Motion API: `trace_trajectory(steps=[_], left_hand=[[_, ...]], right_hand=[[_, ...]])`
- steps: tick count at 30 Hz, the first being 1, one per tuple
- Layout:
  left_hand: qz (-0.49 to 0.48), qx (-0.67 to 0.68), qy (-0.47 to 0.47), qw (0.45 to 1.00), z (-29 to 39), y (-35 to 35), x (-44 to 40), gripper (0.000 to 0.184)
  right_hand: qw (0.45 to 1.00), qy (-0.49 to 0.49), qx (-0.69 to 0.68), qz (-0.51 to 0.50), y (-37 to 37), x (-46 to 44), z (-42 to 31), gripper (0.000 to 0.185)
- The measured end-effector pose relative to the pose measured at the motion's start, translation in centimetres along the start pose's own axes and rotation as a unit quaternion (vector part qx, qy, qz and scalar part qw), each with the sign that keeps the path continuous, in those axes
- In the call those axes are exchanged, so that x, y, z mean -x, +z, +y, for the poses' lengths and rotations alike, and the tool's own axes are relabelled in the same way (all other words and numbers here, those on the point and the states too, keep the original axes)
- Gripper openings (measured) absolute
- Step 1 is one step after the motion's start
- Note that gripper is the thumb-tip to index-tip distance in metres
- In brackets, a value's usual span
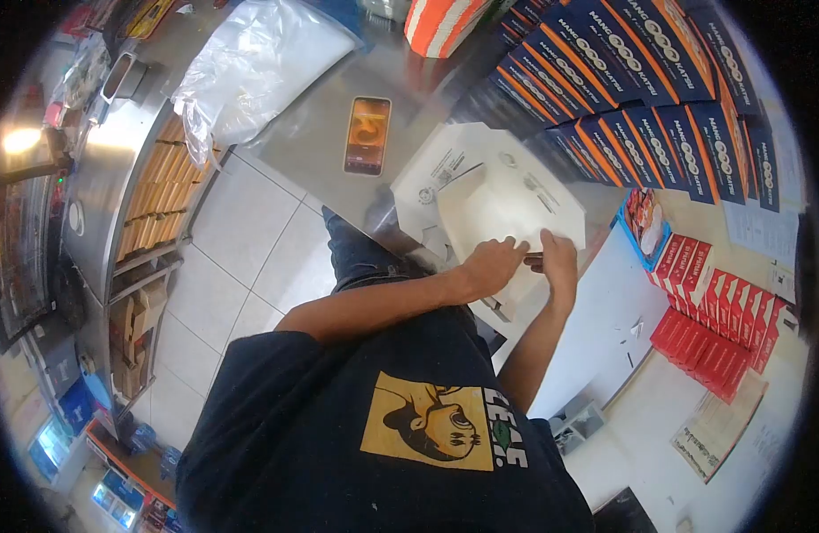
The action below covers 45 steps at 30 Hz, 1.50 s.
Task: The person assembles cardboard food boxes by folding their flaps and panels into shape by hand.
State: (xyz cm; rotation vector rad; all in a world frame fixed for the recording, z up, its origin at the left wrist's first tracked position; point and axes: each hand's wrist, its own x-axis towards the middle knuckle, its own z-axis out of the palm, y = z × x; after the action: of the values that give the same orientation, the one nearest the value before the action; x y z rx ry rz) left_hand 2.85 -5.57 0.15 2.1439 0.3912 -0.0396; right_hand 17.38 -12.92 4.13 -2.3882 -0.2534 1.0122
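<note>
An unfolded paper food box point(507, 209), pale inside with small dark print on its flaps, lies on the steel counter in front of me. My left hand point(491, 266) is closed at its near side, fingers bent against the board. Close beside it, my right hand point(558, 259) grips the near right edge, thumb and fingers curled round the board. The two hands' fingertips almost meet. Beneath the box's left part, another printed white board point(415, 197) shows; whether it is a separate piece I cannot tell.
A phone point(367, 135) with a lit screen lies on the counter point(316, 115). A white plastic bag point(258, 71) is at the upper left. Stacked dark blue boxes point(622, 62) rise at the upper right. Red boxes point(711, 355) stand further right. An orange-striped bundle point(445, 25) sits behind.
</note>
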Motion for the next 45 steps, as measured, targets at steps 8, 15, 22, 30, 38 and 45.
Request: trace_trajectory(steps=[8, 15, 22, 30, 38, 45], left_hand=[[0.048, 0.045, 0.009, 0.998, -5.1, 2.3, 0.3, 0.020], [0.121, 0.076, 0.018, 0.990, -6.1, 4.1, -1.2, 0.015], [0.057, 0.073, 0.028, 0.995, -4.7, 2.8, -1.1, 0.011], [0.058, 0.174, -0.036, 0.982, -5.9, 2.0, -1.8, 0.008], [0.062, 0.045, -0.083, 0.994, -4.7, -0.7, -0.5, 0.033], [0.108, 0.026, -0.045, 0.993, 0.0, -10.2, 0.1, 0.027]], right_hand=[[0.984, -0.010, -0.116, -0.134, -0.4, -1.2, 5.7, 0.030], [0.991, -0.102, -0.068, -0.046, 4.8, 1.8, 6.1, 0.021], [0.989, -0.055, -0.125, -0.054, 4.6, 2.1, 6.4, 0.025], [0.976, -0.128, -0.149, -0.094, 6.3, 1.2, 9.6, 0.036], [0.955, -0.253, -0.147, -0.054, -0.4, 5.0, 3.8, 0.022], [0.899, -0.321, 0.264, -0.136, -2.6, -1.3, -7.4, 0.050]])
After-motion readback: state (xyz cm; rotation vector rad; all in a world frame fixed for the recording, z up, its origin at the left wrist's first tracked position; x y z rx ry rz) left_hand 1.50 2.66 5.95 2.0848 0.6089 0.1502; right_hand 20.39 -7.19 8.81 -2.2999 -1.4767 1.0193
